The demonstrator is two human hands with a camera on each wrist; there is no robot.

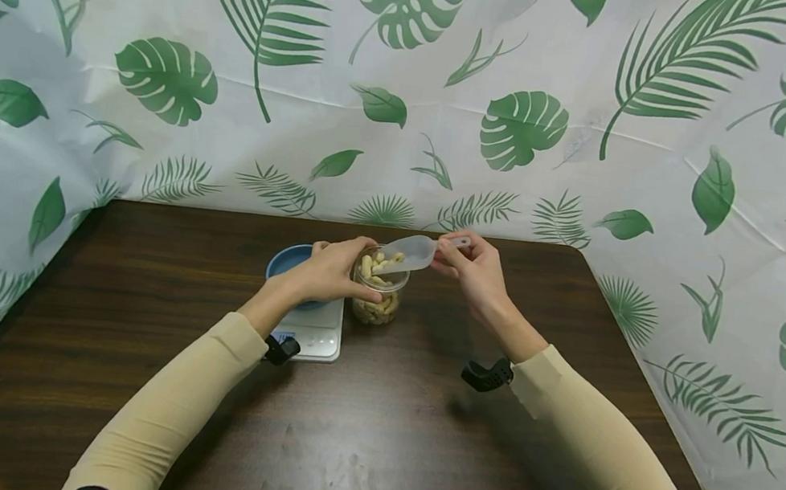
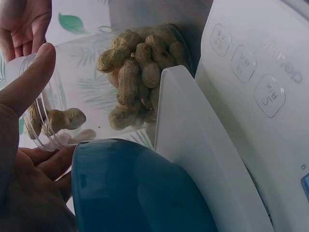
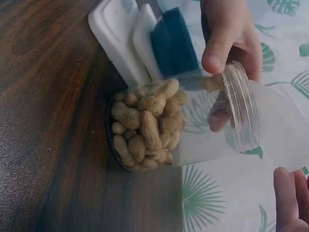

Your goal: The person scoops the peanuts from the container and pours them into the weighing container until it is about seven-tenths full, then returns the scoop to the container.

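Observation:
My left hand (image 1: 332,266) grips a clear, screw-necked jar (image 3: 205,150) near its rim, thumb on the near side and fingers round the far side. Unshelled peanuts (image 2: 130,82) fill the jar's lower part. With thumb and fingers, my right hand (image 1: 473,274) pinches the handle of a translucent plastic scoop (image 1: 412,253). The scoop slants down to the left, its tip in the jar mouth. A few peanuts lie at the tip, inside the neck. The jar stands on the table just right of a white kitchen scale (image 1: 318,340).
On the scale sits a blue bowl (image 1: 284,259), partly hidden by my left hand and forearm. The dark wooden table (image 1: 371,436) ends at the back against a leaf-patterned sheet (image 1: 432,160). This sheet also rises along both sides.

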